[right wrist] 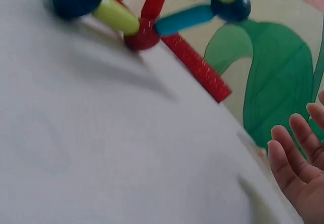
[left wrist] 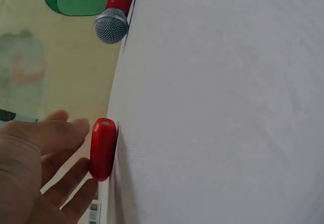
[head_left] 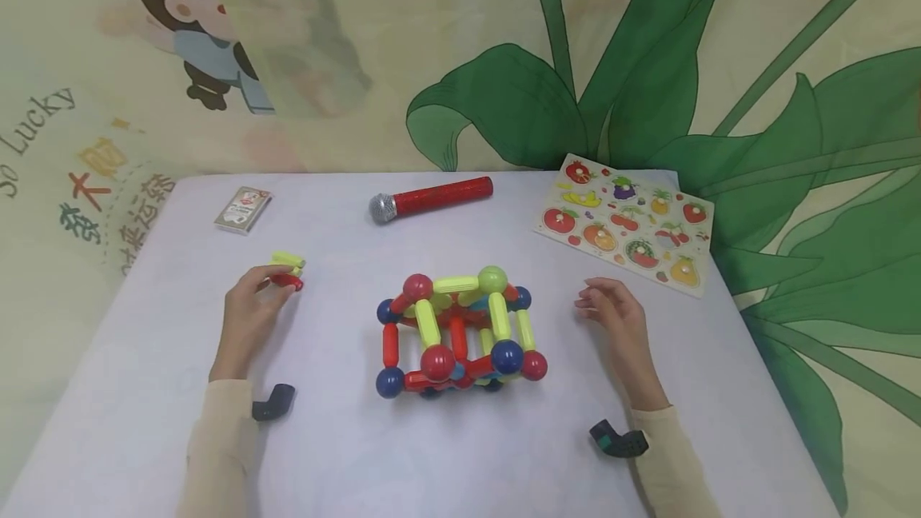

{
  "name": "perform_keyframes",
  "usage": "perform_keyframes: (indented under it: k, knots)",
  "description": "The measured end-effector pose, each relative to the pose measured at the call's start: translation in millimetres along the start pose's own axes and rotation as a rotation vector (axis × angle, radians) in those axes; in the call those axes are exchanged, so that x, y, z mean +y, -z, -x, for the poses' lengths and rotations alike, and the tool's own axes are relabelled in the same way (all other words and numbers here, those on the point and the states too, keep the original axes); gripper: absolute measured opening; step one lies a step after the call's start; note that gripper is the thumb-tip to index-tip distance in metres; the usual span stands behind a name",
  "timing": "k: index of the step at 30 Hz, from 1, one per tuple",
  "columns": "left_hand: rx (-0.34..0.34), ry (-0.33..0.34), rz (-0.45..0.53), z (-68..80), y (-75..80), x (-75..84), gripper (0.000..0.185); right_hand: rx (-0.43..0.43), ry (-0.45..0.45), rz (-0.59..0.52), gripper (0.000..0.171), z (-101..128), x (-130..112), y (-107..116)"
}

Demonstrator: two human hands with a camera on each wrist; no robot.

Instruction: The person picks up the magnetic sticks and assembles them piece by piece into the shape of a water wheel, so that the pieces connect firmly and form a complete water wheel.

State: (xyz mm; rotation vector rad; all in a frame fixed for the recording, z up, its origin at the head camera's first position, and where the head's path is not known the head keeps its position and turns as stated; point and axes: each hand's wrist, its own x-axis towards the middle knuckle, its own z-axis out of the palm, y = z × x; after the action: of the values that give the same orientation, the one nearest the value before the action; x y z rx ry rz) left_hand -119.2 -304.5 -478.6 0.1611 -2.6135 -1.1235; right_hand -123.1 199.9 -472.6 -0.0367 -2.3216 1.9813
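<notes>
A built frame of magnetic sticks and balls [head_left: 456, 334], red, yellow-green and blue, stands in the middle of the white table [head_left: 460, 462]; its near corner shows in the right wrist view [right wrist: 144, 29]. My left hand [head_left: 277, 276] lies to its left, fingertips [left wrist: 81, 128] touching the side of a short red stick [head_left: 289, 282] [left wrist: 103, 148] that rests on the table. Yellow-green sticks [head_left: 288, 260] lie just behind it. My right hand [head_left: 590, 302] rests open on the table right of the frame, its fingers [right wrist: 298, 153] relaxed, holding nothing.
A red toy microphone [head_left: 432, 198] [left wrist: 114, 16] lies at the back centre. A fruit puzzle board [head_left: 626, 222] sits at the back right and a small card pack [head_left: 243, 209] at the back left. A printed cloth hangs behind the table.
</notes>
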Motion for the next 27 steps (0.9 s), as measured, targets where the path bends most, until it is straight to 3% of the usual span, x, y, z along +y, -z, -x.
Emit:
perform_keyframes:
  k: [4, 12, 17, 22, 27]
  knots:
    - [-0.082, -0.006, -0.087, -4.5, -0.8, -3.1, 0.034, -0.01, -0.064, 0.001, 0.041, -9, 18, 2]
    - [-0.099, -0.074, -0.234, -3.9, 5.5, -5.3, 0.028, -0.036, -0.097, 0.048, 0.04, -12, 27, -4]
    - [-0.115, -0.061, -0.208, -1.8, 6.9, -7.3, 0.032, -0.038, -0.097, 0.052, 0.04, -14, 27, -4]
    - [-0.089, -0.045, -0.152, 1.7, 2.6, -11.0, 0.035, -0.029, -0.096, 0.058, 0.04, -14, 28, -3]
    - [-0.067, 0.014, -0.052, 16.8, -4.0, 0.6, 0.03, -0.018, -0.093, 0.071, 0.039, -15, 31, -2]
